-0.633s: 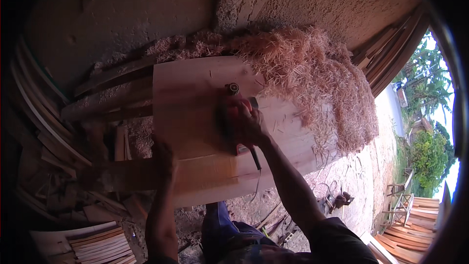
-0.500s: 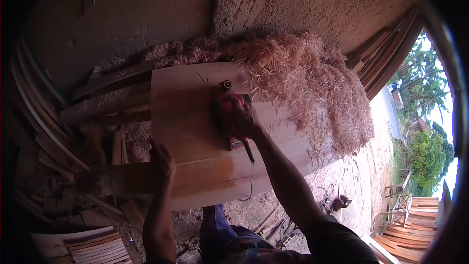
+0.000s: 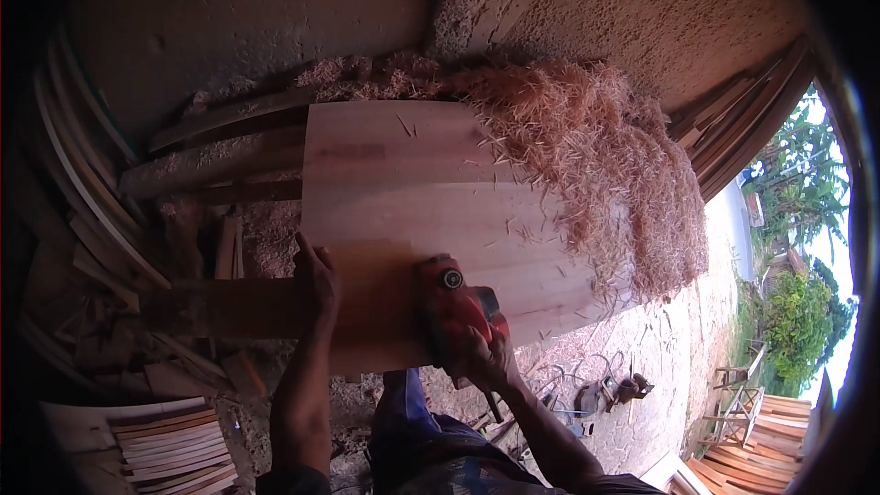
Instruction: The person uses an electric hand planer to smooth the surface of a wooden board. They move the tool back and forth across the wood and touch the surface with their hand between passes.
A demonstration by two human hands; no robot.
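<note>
Right hand is wrapped tight around the red electric planer, low in the centre of the frame, with the tool sitting flat on the near end of the wide pale board. Left hand is down on the left edge of that same board, fingers together and pressing flat, not gripping anything, well apart from the planer. The board runs from the lower centre up toward the middle of the frame, lying on the worktop of rough timbers at the left. A big heap of reddish wood shavings spills over the board's upper right side and down its right edge. Stacked curved slats sit at the lower left, and green trees show at the far right.
</note>
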